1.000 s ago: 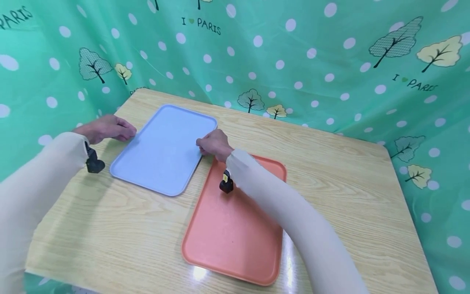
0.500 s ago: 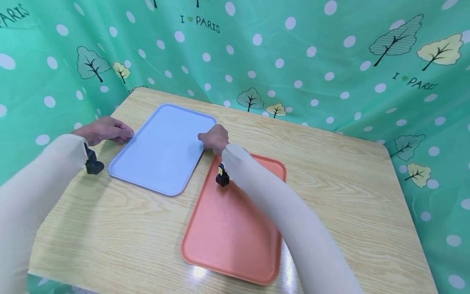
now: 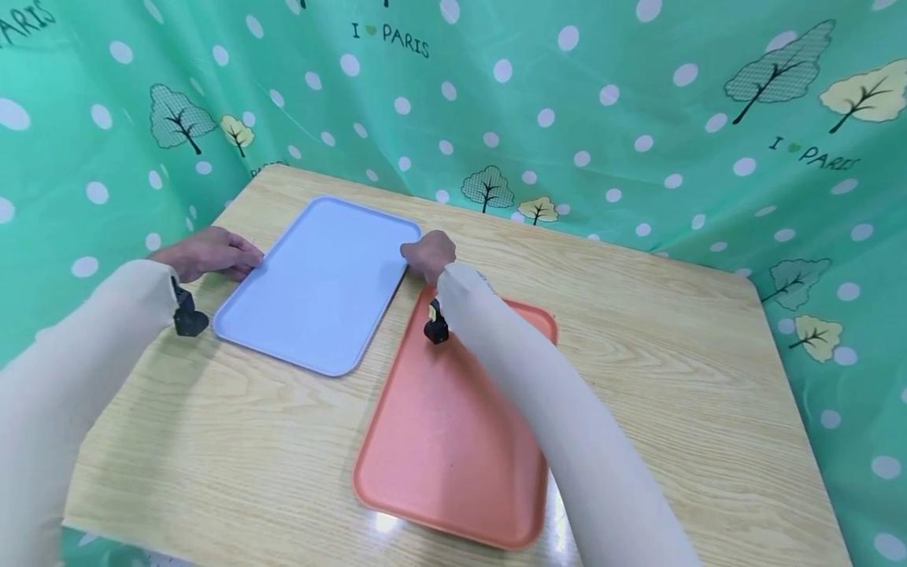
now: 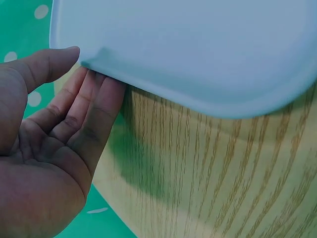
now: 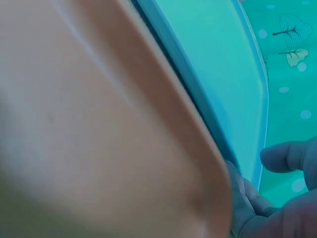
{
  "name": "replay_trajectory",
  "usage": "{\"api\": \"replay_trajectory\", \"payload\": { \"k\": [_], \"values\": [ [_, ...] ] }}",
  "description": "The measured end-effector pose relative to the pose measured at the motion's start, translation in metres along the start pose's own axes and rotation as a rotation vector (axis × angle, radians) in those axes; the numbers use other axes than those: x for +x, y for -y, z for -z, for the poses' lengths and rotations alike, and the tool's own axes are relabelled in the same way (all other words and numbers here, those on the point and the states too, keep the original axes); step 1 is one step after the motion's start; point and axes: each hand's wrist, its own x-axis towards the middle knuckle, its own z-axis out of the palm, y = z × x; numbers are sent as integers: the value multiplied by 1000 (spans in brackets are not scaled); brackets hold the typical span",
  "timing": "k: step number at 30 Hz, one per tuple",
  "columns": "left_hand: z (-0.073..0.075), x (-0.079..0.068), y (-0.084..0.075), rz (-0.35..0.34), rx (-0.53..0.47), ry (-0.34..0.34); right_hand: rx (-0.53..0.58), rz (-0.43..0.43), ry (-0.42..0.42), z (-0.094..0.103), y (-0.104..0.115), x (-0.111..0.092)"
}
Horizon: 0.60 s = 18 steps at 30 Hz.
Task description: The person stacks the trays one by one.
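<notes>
A light blue tray [image 3: 319, 287] lies on the wooden table at the left in the head view. At its left edge is my left hand [image 3: 216, 253]. In the left wrist view the fingers [image 4: 101, 106] reach under the tray's rim, while the thumb stands above and apart from it. My right hand [image 3: 431, 253] is at the tray's right edge, close to the far corner. In the right wrist view its fingers [image 5: 240, 198] touch or lie close beside the rim, partly hidden, with the thumb apart. A coral tray [image 3: 439, 441] lies below the right forearm.
The wooden table [image 3: 680, 378] extends to the right of both trays. A green dotted curtain [image 3: 538, 87] hangs behind and beside it. The coral tray's far end lies close to the blue tray's right edge.
My right hand has moved away from me along the blue tray's right edge, toward the far corner. My left hand has stayed at the left edge; the trays have hardly moved.
</notes>
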Motion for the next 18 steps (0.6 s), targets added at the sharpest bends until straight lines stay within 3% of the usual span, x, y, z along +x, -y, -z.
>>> {"api": "replay_trajectory", "payload": {
  "k": [4,13,18],
  "values": [
    [0,1,1,12,8,6,26,-9,20,-1,-2,5],
    [-3,1,-1,25,-4,-3,213,-46,132,1,1,10],
    [-6,-1,-3,29,-12,-13,265,-64,149,1,0,9]
  ]
}}
